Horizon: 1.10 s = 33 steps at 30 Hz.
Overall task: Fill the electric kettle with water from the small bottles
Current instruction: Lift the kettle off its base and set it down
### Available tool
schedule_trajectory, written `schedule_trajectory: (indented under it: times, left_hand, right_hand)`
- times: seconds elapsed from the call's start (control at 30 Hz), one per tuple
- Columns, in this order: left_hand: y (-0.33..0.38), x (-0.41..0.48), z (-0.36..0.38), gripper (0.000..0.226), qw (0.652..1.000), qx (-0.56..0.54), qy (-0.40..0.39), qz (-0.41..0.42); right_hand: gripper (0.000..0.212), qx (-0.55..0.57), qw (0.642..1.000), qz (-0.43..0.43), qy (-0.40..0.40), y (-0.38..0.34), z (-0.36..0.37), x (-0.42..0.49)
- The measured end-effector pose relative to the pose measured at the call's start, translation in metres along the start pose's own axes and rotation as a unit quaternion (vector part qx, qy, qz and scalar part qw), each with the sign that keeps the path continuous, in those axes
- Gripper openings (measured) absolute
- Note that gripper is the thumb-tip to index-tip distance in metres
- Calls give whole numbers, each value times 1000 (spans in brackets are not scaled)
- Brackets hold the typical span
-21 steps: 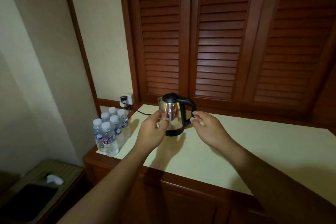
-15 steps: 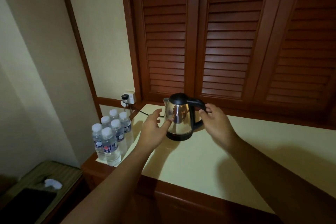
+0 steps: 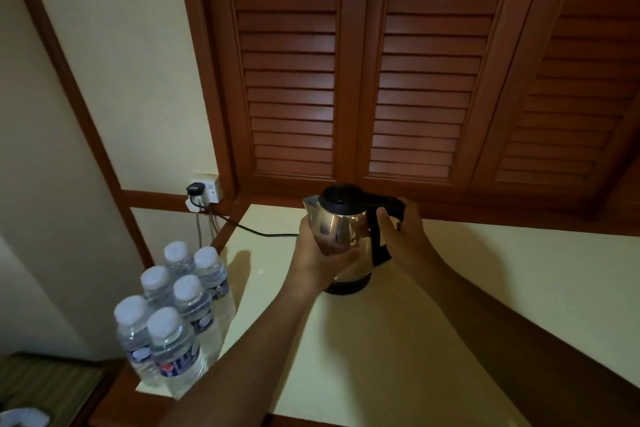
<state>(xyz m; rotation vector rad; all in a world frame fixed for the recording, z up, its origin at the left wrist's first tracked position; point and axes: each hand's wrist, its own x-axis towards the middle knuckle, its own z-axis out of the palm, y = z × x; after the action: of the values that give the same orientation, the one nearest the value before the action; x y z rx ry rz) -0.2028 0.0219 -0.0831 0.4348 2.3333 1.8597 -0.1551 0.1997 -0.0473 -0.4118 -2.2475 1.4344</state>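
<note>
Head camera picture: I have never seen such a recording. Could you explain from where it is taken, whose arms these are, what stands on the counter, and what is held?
There is no machine here. A person wears a camera on the head, so you look forward and down along their two bare arms. On the pale counter stand six small capped water bottles at the left and a steel electric kettle, lid closed. A black cable runs from the wall socket toward it. The left hand holds the kettle's body; the right hand grips its black handle.
</note>
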Motion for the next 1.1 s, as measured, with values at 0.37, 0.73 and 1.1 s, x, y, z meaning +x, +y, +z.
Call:
schedule_trajectory:
  times: [0.37,0.73,1.1]
  left_hand:
    - [16,-7,-3,99,999,1,17,35]
    - [42,-106,32,98,996,-39,-4,78]
    - [22,-174,87,100,999,-22,-19,32]
  right_hand:
    - [41,-7,999,-46,11,3,-9,4]
    - [36,53,981,-163,88,-6,-73,-98]
    - [29,14,994,-108,31,42,-123,-148]
